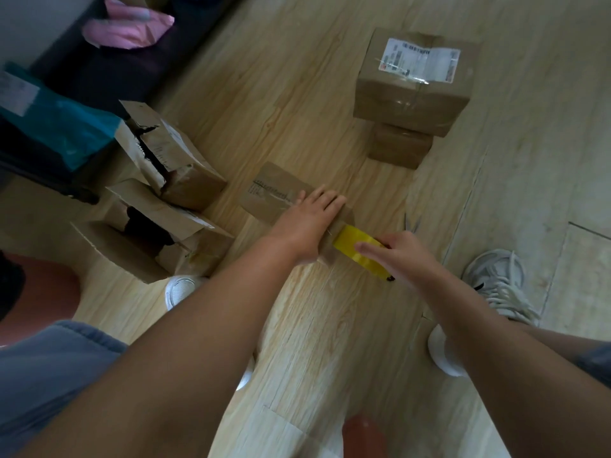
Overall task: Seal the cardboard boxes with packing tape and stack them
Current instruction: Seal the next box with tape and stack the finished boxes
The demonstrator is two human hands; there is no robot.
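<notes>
Forearms (198,325) out: my left hand (307,223) flattens the cardboard box (274,193), right hand (406,256) grips tape roll (358,247).
Box slipping would wrinkle tape.

You are seeing everything through one wide-angle camera riding on your head, facing forward and tilting steeply down at the floor (314,94). It is sitting close. Your forearms are filling the lower frame, and your left hand (307,223) and right hand (400,256), the latter gripping the tape (350,242), are landing near the centre. The stacked boxes (410,90) are showing farther off at upper right, and the whole frame is leaning sideways.
</notes>
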